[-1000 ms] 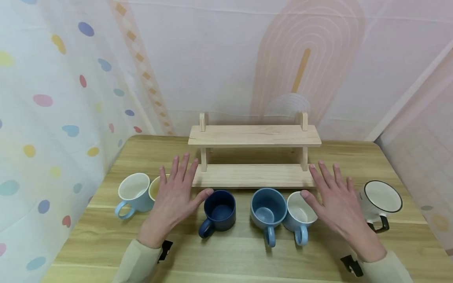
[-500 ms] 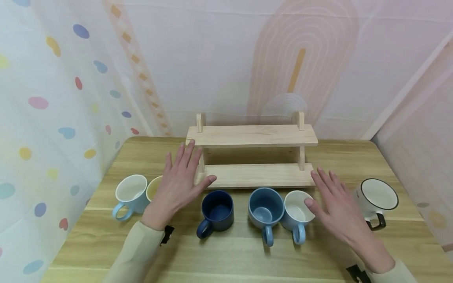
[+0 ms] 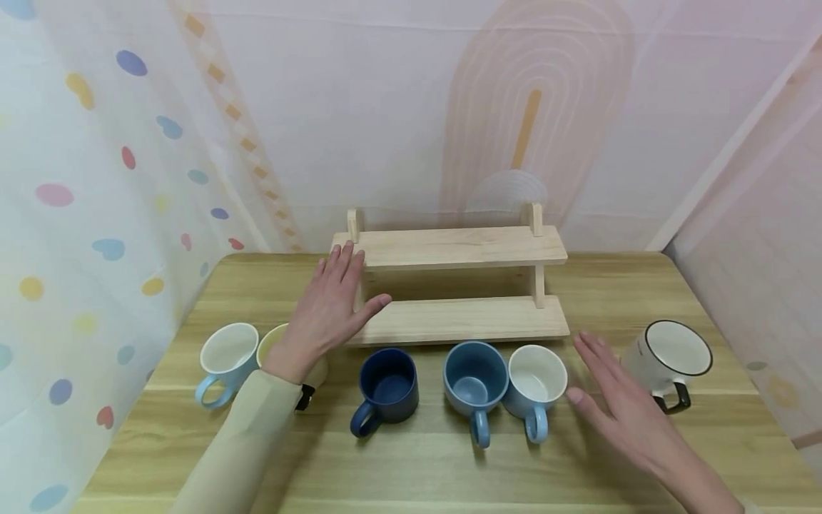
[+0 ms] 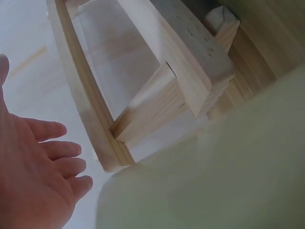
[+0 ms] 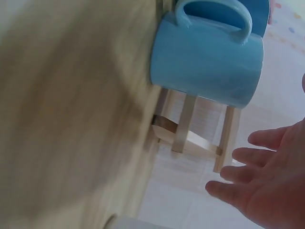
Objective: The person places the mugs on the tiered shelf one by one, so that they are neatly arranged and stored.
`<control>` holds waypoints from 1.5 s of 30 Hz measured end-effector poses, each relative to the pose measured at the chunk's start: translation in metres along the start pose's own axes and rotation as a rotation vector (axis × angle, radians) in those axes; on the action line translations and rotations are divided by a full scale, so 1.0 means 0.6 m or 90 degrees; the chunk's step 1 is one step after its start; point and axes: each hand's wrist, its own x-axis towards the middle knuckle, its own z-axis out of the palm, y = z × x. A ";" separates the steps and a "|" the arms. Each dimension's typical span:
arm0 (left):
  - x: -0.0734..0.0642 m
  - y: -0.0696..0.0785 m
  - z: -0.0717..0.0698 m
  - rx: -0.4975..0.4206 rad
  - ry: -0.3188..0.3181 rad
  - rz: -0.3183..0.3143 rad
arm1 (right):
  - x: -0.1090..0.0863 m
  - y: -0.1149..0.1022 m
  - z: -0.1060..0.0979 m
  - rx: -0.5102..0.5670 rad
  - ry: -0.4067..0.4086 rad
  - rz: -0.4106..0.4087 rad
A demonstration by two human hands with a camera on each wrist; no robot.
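Observation:
My left hand, fingers extended, reaches over the left end of the two-tier wooden shelf. In the left wrist view its fingers show beside the shelf frame, holding nothing. My right hand holds nothing too, its fingers stretched out between the light blue mug with a white inside and the white mug with black rim and handle. A yellow mug is partly hidden behind my left wrist. A dark navy mug and a mid-blue mug stand before the shelf.
At the far left stands another light blue mug with a white inside. All this rests on a wood-grain table. Patterned cloth hangs behind the table and along its sides.
My left hand has moved forward, from above the mugs to the shelf's left end. The right hand has drawn back and lowered a little. The whole view has shifted slightly; the mugs stay put.

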 end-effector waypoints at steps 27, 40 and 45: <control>0.016 -0.024 -0.001 -0.007 -0.069 -0.032 | -0.026 -0.004 0.046 0.333 -0.066 0.153; 0.021 -0.026 0.001 -0.009 -0.070 -0.031 | -0.019 0.000 0.069 0.498 -0.173 0.211; 0.022 -0.024 0.003 -0.015 -0.076 -0.035 | -0.015 -0.003 0.076 0.539 -0.185 0.217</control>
